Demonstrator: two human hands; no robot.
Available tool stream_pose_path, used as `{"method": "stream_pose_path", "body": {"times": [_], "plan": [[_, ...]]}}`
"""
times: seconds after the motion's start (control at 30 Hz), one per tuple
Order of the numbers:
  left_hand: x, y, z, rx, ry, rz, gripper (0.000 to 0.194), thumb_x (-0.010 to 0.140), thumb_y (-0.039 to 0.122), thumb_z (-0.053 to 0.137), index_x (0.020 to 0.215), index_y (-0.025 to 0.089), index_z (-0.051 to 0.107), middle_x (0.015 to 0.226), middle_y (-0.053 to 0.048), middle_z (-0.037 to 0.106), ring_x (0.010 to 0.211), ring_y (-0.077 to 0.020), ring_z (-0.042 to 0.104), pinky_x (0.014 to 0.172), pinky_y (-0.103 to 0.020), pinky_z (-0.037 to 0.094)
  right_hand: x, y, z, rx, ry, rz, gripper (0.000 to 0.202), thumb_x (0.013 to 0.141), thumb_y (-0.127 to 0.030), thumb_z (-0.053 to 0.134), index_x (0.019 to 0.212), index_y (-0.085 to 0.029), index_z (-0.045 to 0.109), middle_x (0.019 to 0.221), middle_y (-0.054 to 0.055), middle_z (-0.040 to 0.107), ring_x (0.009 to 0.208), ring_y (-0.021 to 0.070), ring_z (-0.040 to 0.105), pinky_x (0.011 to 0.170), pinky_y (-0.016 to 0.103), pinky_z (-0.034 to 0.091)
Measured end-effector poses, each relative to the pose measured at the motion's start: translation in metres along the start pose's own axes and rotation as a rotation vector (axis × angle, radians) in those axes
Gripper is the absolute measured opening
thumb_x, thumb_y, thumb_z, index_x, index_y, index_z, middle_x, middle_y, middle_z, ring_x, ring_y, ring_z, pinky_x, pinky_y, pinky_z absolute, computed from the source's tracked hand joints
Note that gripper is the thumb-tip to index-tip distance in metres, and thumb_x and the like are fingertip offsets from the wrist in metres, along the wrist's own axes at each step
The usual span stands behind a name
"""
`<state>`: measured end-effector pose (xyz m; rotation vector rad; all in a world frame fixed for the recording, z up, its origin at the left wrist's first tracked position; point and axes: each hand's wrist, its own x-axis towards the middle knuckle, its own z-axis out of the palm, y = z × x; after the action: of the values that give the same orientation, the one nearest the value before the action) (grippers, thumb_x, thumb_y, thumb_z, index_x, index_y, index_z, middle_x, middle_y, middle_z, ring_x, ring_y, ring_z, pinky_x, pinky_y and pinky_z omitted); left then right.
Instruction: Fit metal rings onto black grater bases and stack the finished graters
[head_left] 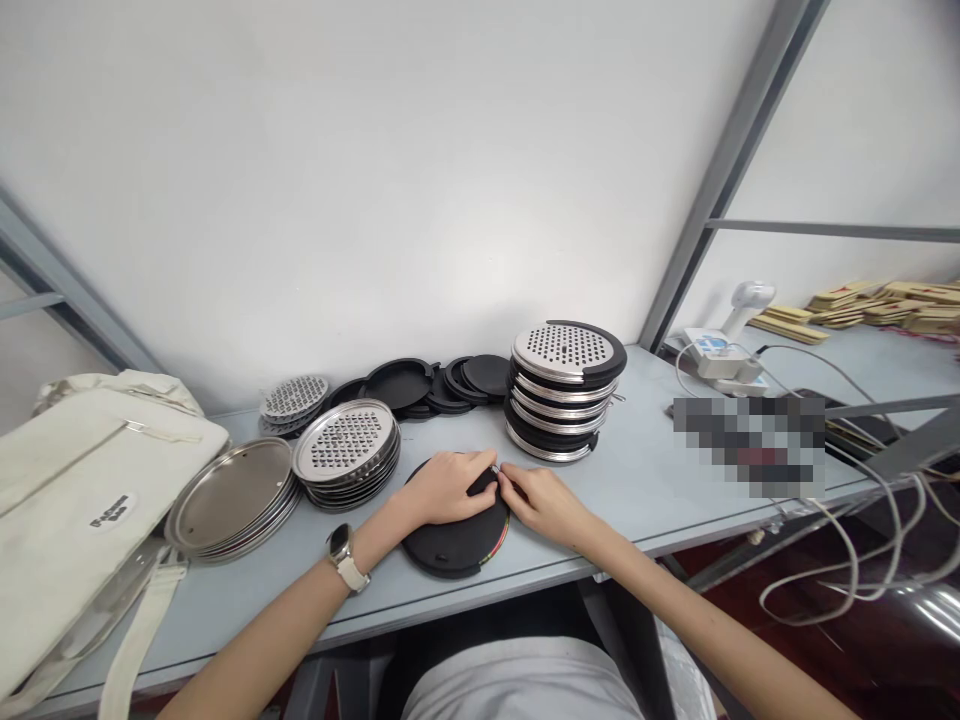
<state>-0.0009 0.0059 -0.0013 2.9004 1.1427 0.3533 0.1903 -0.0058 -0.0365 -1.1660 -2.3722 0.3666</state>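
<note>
Beige-strapped wristwatch [340, 543], dark watch face, pale grey clothing [523, 682]

Before me stands a plain white wall [390, 180], brightest at mid-height. My pale grey-blue tabletop [637, 470] meets it. Grey metal uprights [727, 170] rise at both sides; a horizontal crossbar [840, 232] extends rightward. The dark red floor [922, 600] reflects light at lower right.

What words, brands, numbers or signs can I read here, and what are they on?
No text can be read for certain.
Oval patch on the pale bag: two short dark lines of lettering, too blurred to quote.
White box at the right: blue-marked top, any print too small.
Watch: nothing readable on its face.
The pixelated area beside the cables hides anything written there.
</note>
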Motion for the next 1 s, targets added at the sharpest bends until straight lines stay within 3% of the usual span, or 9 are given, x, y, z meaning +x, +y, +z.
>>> {"method": "stream_pose_path", "body": {"times": [0.6, 1.0], "plan": [[-0.0003, 0.0002, -0.0012, -0.037, 0.025, 0.058, 0.008, 0.089, 0.028, 0.044, 0.085, 0.021, 0.045, 0.073, 0.002, 0.058, 0.061, -0.0142, 0.054, 0.055, -0.027, 0.031, -0.0015, -0.0014, -0.001, 0.038, -0.019, 0.005, 0.021, 0.092, -0.023, 0.037, 0.074, -0.019, 0.047, 0.056, -0.003, 0.048, 0.049, 0.0099, 0.043, 0.052, 0.023, 0.023], [0.0001, 0.0026, -0.0019, 0.015, 0.0, -0.024, 0.013, 0.087, 0.033, 0.045, 0.09, 0.021, 0.046, 0.071, 0.001, 0.06, 0.062, -0.0174, 0.058, 0.053, -0.028, 0.032, -0.0005, -0.0008, -0.0011, 0.039, -0.017, 0.009, 0.028, 0.097, -0.027, 0.031, 0.075, -0.019, 0.047, 0.061, -0.001, 0.052, 0.054, 0.0123, 0.048, 0.056, 0.025, 0.027]]}}
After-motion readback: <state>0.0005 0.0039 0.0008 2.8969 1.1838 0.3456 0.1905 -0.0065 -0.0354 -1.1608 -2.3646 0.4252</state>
